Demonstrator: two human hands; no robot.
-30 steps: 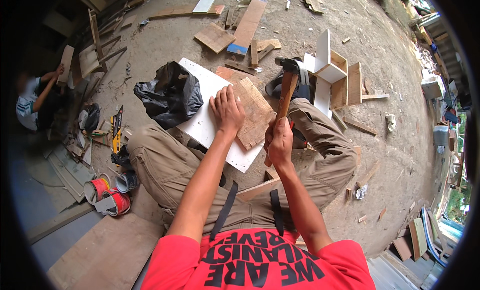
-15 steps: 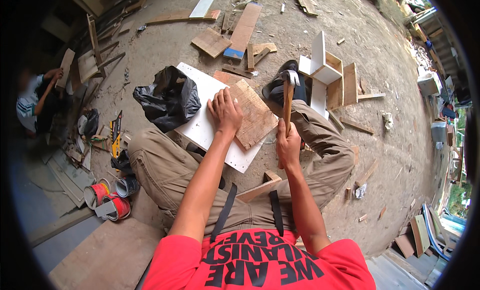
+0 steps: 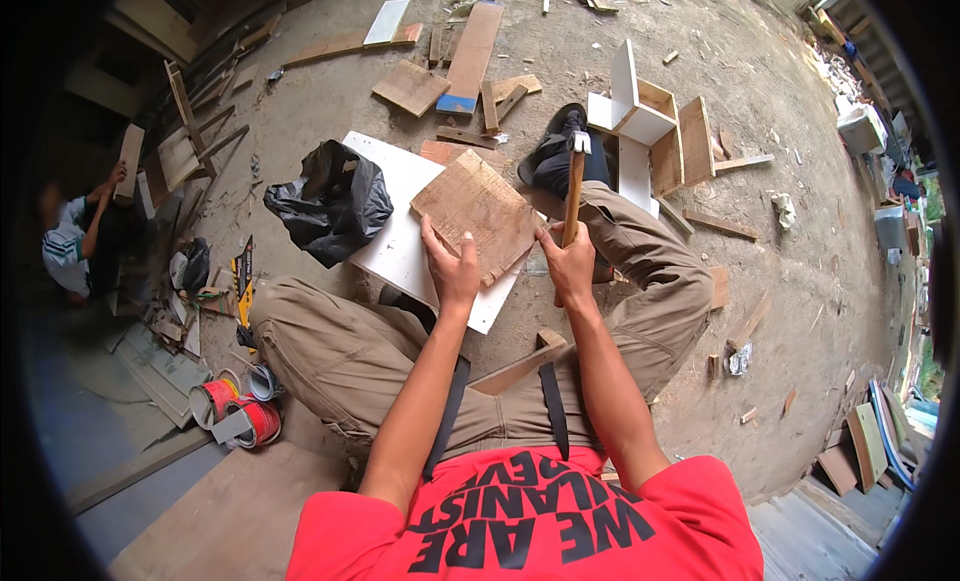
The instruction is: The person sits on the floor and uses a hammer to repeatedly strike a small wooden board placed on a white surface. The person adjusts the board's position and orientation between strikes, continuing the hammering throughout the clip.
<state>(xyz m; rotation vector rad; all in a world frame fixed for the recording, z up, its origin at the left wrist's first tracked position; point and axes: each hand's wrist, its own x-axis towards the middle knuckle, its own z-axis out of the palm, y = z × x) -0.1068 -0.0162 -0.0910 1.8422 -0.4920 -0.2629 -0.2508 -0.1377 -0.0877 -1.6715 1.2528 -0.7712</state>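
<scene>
A square wooden board (image 3: 478,213) is tilted above a white panel (image 3: 385,246). My left hand (image 3: 452,265) grips the board's lower left edge, thumb on top and fingers along the side. In my right hand (image 3: 568,261) is a hammer (image 3: 575,186), held upright by its wooden handle with the metal head at the top. That hand's thumb and forefinger also reach the board's right corner. To the left, a black plastic bag (image 3: 335,201) rests on the white panel's edge.
Beyond my foot stands a small white-and-wood box frame (image 3: 650,131). Wood offcuts (image 3: 412,88) lie scattered ahead. A yellow-and-black handsaw (image 3: 243,286) and red cans (image 3: 258,421) are at my left. Farther left, another person (image 3: 75,236) holds a piece of wood.
My left hand has slid from the board's top to its lower left edge. The board has lifted and shifted left, and my right hand has come against its corner, still holding the hammer.
</scene>
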